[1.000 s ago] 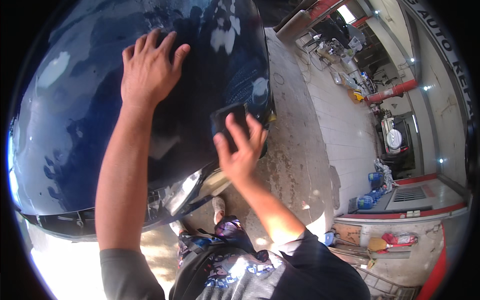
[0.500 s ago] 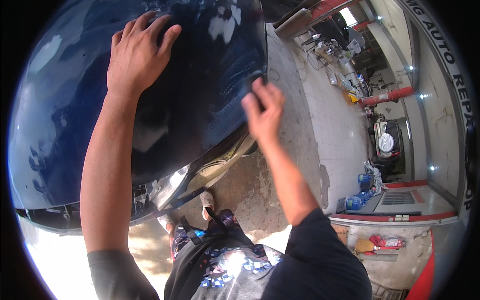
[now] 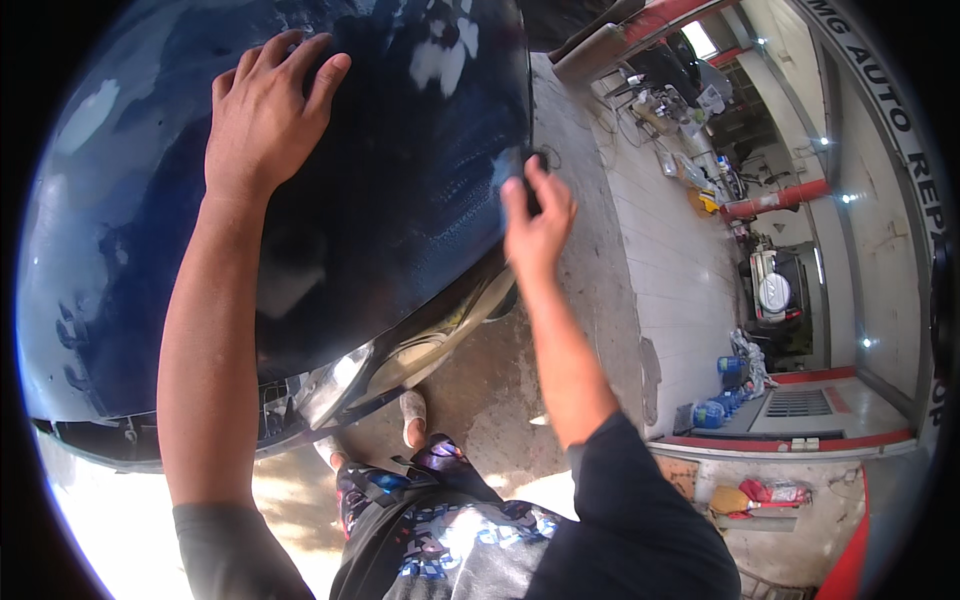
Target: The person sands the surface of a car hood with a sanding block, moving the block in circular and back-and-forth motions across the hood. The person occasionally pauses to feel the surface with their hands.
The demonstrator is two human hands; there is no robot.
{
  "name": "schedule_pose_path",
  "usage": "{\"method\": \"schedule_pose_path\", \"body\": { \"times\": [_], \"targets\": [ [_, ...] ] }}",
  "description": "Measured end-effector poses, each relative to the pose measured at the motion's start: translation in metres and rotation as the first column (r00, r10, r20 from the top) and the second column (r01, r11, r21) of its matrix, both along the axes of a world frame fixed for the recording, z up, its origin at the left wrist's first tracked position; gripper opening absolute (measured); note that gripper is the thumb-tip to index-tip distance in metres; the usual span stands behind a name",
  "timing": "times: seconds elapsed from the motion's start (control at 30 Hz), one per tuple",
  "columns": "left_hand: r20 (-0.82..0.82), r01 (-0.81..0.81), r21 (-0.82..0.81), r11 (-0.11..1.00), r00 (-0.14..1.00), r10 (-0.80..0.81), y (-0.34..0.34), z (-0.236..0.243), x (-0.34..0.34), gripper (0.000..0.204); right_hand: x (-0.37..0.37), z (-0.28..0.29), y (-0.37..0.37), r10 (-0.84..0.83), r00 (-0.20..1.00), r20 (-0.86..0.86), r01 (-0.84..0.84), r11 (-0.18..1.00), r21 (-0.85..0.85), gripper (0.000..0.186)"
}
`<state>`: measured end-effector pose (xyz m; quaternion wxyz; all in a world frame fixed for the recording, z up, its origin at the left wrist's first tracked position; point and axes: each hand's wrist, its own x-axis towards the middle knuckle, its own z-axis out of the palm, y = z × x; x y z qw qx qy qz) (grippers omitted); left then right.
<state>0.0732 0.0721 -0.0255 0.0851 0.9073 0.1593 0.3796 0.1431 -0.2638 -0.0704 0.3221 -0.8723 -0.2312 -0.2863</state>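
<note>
A dark blue car hood (image 3: pixel 370 200) fills the left of the view, with wet, streaky and pale patches on its paint. My left hand (image 3: pixel 268 120) lies on it with the fingers apart and nothing held. At the hood's right edge my right hand (image 3: pixel 543 218) curls its thumb and fingers round a small dark block (image 3: pixel 533 192). The block is partly hidden and blurred, so its exact kind does not show. Wet streaks mark the paint beside this hand. Under the hood's front edge sits a headlight (image 3: pixel 345 385).
My feet stand on the concrete floor (image 3: pixel 480 400) close to the car's front. Right of it runs a tiled floor (image 3: pixel 685 290) with blue water bottles (image 3: pixel 712 412), a red post (image 3: pixel 775 198) and a cluttered work area. A parked vehicle (image 3: pixel 775 285) stands farther off.
My right hand has shifted slightly right along the hood's edge, and the dark block shows more clearly in it. My left hand stays on the hood, slightly lower and more left in view.
</note>
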Motion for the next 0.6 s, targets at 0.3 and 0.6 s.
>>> {"method": "schedule_pose_path", "body": {
  "times": [0.3, 0.6],
  "targets": [
    [0.099, 0.091, -0.043, 0.995, 0.991, -0.087, -0.007, 0.025, -0.01, 0.039, 0.076, 0.019, -0.038, -0.137, 0.973, 0.184, 0.144, 0.989, -0.025, 0.046],
    [-0.252, 0.764, 0.1, 0.637, 0.639, -0.726, -0.147, -0.001, -0.089, 0.04, -0.051, -0.125, -0.369, 0.127, 0.904, -0.409, 0.36, 0.29, 0.887, 0.07]
  ]
}}
